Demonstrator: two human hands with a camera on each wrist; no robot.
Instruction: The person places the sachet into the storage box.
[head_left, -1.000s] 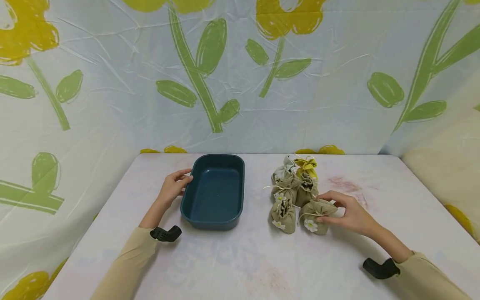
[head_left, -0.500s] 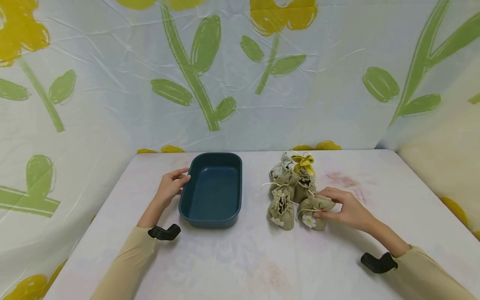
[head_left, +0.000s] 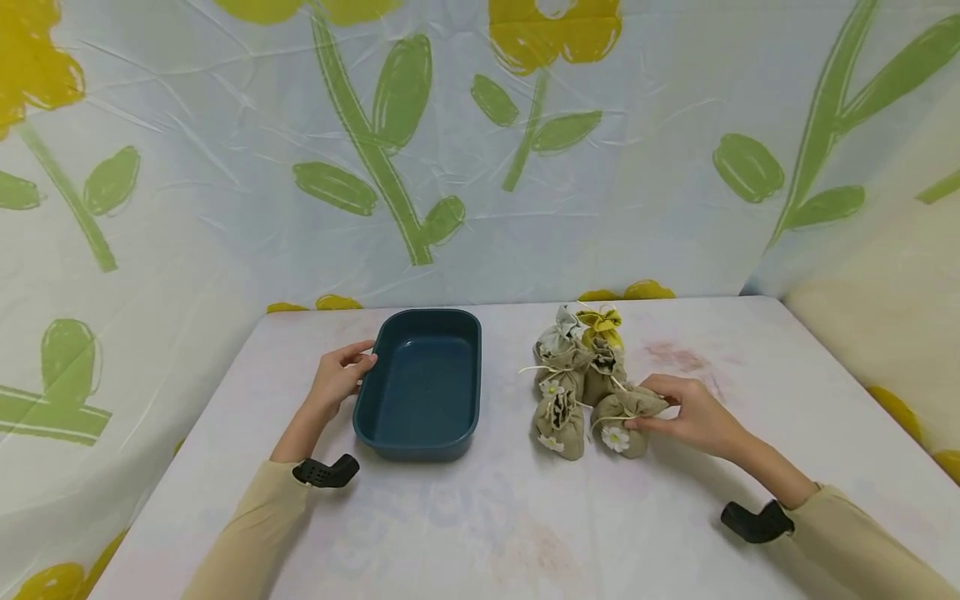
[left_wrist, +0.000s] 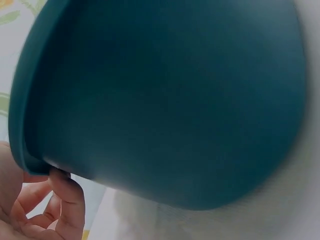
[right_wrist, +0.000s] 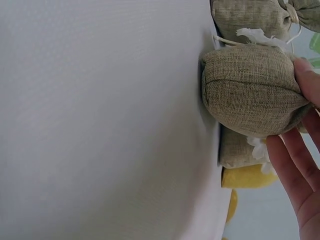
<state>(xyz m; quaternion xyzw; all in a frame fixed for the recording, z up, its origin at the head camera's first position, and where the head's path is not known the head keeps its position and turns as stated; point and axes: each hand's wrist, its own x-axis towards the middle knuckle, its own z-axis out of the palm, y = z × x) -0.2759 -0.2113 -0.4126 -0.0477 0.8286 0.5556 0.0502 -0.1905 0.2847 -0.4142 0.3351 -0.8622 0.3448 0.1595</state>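
A dark teal rectangular basin (head_left: 420, 450) stands left of centre on the table. My left hand (head_left: 335, 379) holds its left rim, the thumb and fingers at the edge; in the left wrist view, curled fingers (left_wrist: 70, 200) sit under the lip. On the right, my right hand (head_left: 693, 417) pinches the gathered top of a beige drawstring pouch (head_left: 618, 412) with a white flower on it. From the right wrist view, this pouch (right_wrist: 250, 87) appears upright, its base close to the table, the thumb on one side and fingers on the other.
Beside the held pouch sit more beige pouches (head_left: 562, 429), a pale grey pouch (head_left: 557, 337) and a yellow pouch (head_left: 603, 329), grouped closely together. The table (head_left: 480, 533) has a whitish cover, and a flower-printed cloth (head_left: 630, 225) hangs behind its far edge.
The head view has turned slightly, so things appear further left. Both hands keep their holds; the held pouch has shifted very slightly away from me against its neighbour.
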